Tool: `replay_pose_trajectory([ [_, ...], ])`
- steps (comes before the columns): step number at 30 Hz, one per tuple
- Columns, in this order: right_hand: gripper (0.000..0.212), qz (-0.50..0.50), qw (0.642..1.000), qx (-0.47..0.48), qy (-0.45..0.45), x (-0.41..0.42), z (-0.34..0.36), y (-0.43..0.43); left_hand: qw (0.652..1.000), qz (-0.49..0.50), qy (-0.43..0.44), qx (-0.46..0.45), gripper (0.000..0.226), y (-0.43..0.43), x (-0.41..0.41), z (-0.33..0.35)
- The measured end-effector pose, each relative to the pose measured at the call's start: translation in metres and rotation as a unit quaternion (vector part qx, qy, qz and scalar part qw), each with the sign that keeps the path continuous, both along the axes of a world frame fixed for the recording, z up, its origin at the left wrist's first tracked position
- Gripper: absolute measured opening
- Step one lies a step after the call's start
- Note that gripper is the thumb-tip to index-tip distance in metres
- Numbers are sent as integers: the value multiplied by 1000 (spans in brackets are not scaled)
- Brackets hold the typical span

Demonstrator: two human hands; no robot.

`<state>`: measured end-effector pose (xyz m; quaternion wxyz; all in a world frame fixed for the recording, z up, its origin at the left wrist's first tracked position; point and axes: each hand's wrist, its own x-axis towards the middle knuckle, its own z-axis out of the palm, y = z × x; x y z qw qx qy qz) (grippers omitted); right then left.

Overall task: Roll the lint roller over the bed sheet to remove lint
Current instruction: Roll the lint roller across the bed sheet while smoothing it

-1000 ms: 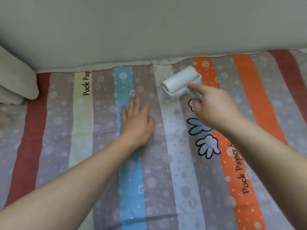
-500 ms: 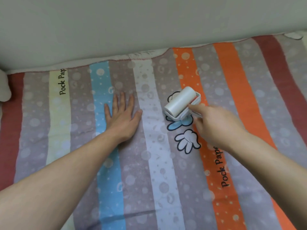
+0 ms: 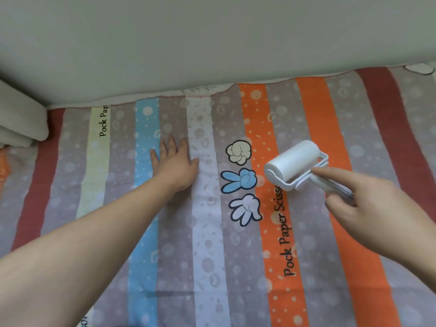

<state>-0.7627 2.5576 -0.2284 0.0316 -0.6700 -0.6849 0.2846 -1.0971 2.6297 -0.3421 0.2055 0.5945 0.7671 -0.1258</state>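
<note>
A striped bed sheet [image 3: 207, 244] in grey, blue, white, orange and red covers the bed. My left hand [image 3: 175, 167] lies flat on the sheet, fingers spread over the blue and grey stripes. My right hand [image 3: 368, 206] grips the handle of a white lint roller [image 3: 292, 165], index finger stretched along the handle. The roller drum rests on an orange stripe, just right of the printed rock, scissors and paper hands [image 3: 240, 182].
A pale wall [image 3: 212, 43] runs along the far edge of the bed. A grey-white pillow or folded cover [image 3: 21, 121] sits at the far left corner. The sheet reaches past the near and right edges of the view.
The roller has travelled from the far edge of the sheet toward me and to the right, onto the orange stripe. My left hand has stayed flat in the same spot on the sheet.
</note>
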Motion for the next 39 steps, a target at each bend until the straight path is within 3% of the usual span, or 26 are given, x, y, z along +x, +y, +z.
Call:
replay_pose_trajectory([
  [5,53,7,997,78,23,-53,-31,95,992,-40,-100,68,67,20,24,16],
  [11,56,59,997,51,5,-113,-76,167,984,-89,-141,67,65,49,28,-8],
  [16,59,82,992,47,-79,-85,-74,136,987,-115,-78,82,66,45,33,-27],
  [23,51,74,982,-48,-167,-29,-50,73,987,-121,-82,68,80,45,36,-29],
  [33,50,75,967,-100,-221,13,-7,44,990,-116,-59,50,90,47,42,-25],
  [36,49,45,980,-17,-195,6,5,46,990,-110,-79,50,85,50,41,-22],
  [39,49,93,984,43,-147,-32,-21,58,972,-41,-192,127,62,55,30,-19],
])
